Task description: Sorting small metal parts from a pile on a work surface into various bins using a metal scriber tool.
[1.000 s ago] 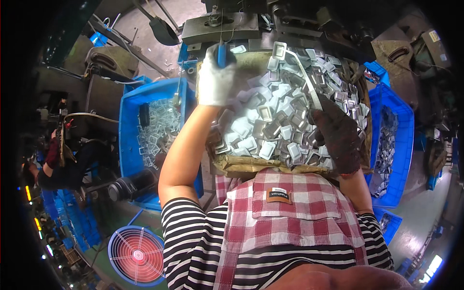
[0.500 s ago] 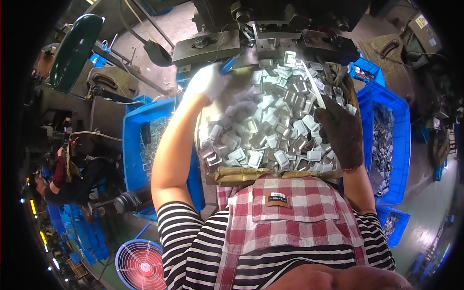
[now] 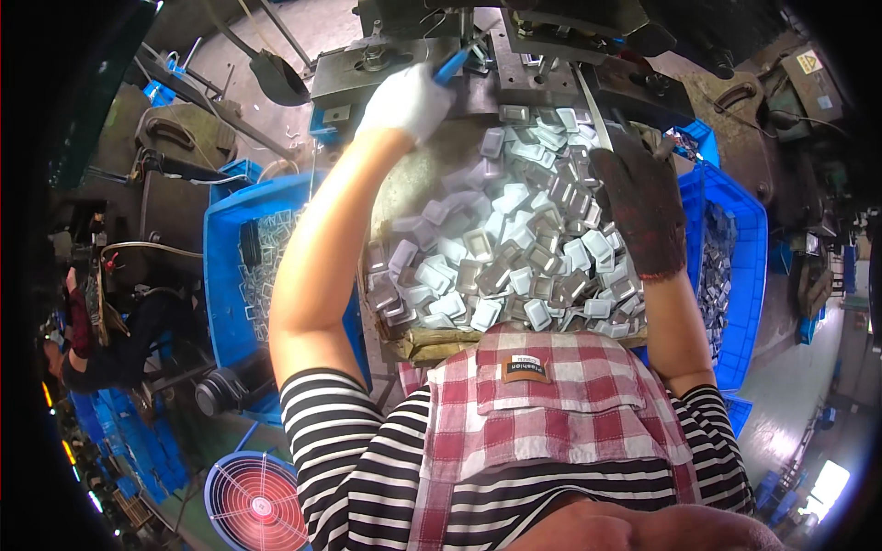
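Note:
My left hand (image 3: 406,103), in a white glove, is closed round a blue-handled tool (image 3: 450,68). Its thin dark tip reaches to the press die (image 3: 537,81) at the far side; the tool's exact kind is unclear. My right hand (image 3: 641,202), in a dark glove, grips a thin, pale metal strip (image 3: 593,108) that points forward to the die's right part. Between my arms lies a heap of small silvery rectangular metal trays (image 3: 514,243), some face up and others tipped or overturned. The right fingers are partly hidden by the glove's dark colour.
Blue bins stand on both sides, the left bin (image 3: 220,303) and the right bin (image 3: 749,275), each with metal parts inside. A round red-and-blue fan (image 3: 260,505) is at lower left. A black lamp-like head (image 3: 278,78) hangs left of the press. Another person (image 3: 78,340) sits far left.
My left hand has moved forward and right, bringing the blue-handled tool up to the die. My right hand has gone forward with the strip, whose far end is now at the die. The view has shifted slightly.

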`<state>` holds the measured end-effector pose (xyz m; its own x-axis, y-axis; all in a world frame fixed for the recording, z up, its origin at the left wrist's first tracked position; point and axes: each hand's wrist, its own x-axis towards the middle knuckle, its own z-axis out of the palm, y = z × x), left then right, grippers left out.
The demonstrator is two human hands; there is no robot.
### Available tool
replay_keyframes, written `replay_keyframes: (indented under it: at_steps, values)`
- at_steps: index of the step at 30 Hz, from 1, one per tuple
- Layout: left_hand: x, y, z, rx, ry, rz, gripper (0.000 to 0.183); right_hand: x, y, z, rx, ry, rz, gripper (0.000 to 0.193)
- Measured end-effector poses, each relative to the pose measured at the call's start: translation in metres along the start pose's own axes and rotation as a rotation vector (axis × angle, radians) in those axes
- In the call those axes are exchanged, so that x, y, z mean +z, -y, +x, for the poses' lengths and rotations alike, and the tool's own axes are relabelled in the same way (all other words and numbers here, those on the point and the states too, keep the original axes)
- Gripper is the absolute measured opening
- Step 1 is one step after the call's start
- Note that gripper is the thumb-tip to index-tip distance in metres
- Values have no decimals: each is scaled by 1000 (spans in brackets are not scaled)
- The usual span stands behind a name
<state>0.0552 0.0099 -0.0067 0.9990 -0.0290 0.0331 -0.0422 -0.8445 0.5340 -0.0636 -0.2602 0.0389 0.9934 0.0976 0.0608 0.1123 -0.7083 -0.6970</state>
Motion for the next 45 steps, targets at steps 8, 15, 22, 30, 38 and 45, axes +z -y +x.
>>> replay_keyframes:
  at_steps: [8,15,22,30,38,45]
  values:
    - [8,23,-98,280,365,-76,30,31,-40,32,-478,-174,-447,16]
    - [8,10,-113,260,273,121,27,17,-49,15,-174,-168,-223,33]
    - [10,19,-96,151,230,106,22,10,-14,-36,213,-207,126,37]
    - [40,65,-65,-95,-120,-388,32,23,16,-70,402,203,486,44]
    - [17,14,-88,-123,-190,-721,24,30,21,-77,370,283,440,45]
    - [14,13,-92,-263,-1,-847,32,25,14,-77,341,326,341,43]
